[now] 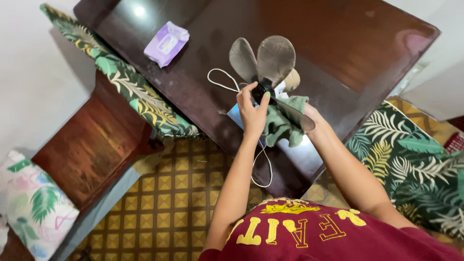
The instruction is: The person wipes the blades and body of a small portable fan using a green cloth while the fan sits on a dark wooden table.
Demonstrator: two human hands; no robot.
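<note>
A small fan with dusty grey blades (270,57) and a black hub sits over a dark wooden table (338,43). My left hand (252,112) grips the fan at the black hub. My right hand (309,116) is mostly hidden behind a green cloth (282,124), which it holds against the lower blade. A white cord (223,85) loops from the fan across the table and hangs down over the near edge.
A purple pack of wipes (166,43) lies at the table's far left. Leaf-print cushions (135,92) flank the table on the left and right (415,159). A low wooden side table (92,145) stands at left over a yellow tiled floor (169,208).
</note>
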